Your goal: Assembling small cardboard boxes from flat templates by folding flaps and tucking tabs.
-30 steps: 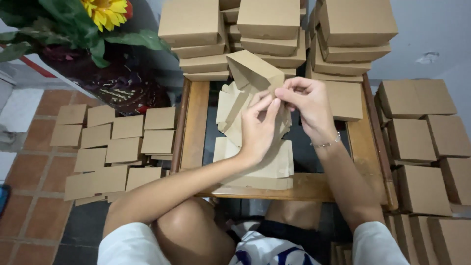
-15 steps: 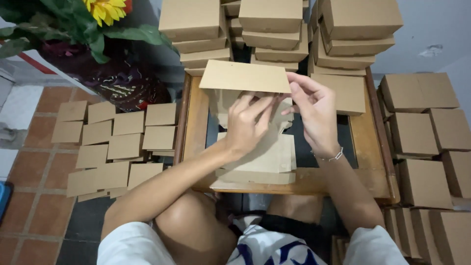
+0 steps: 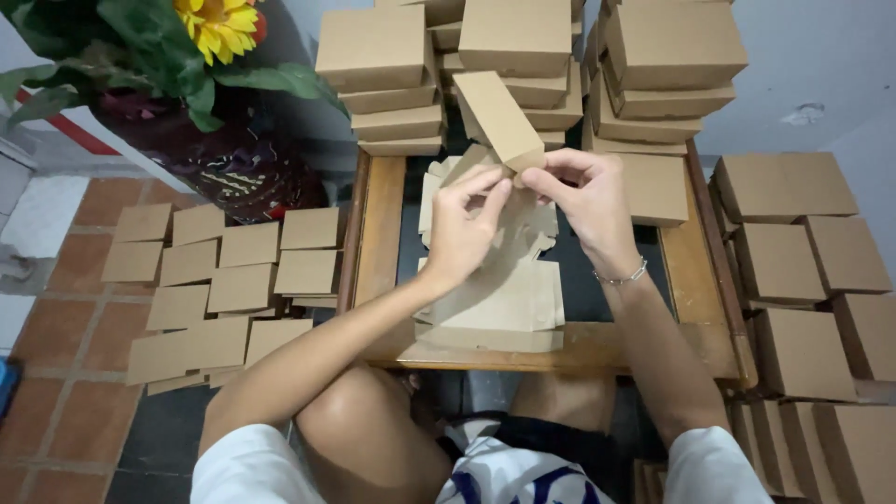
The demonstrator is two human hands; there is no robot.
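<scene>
A small brown cardboard box (image 3: pixel 497 118) is held up over the wooden table (image 3: pixel 381 233), tilted with one end toward me. My left hand (image 3: pixel 462 229) pinches its near end with thumb and fingers. My right hand (image 3: pixel 588 201), with a thin bracelet at the wrist, grips the same end from the right. Under both hands lies a stack of flat, unfolded cardboard blanks (image 3: pixel 499 299) on the table's dark middle.
Stacks of folded brown boxes (image 3: pixel 383 65) stand at the table's far edge, with more (image 3: pixel 793 261) on the right. Several flat brown lids or boxes (image 3: pixel 219 280) lie in rows on the tiled floor at left. A potted sunflower plant (image 3: pixel 210 56) stands at far left.
The box has been turned from lying broadside with its flat face toward me to pointing end-on. Both hands have shifted onto its near end.
</scene>
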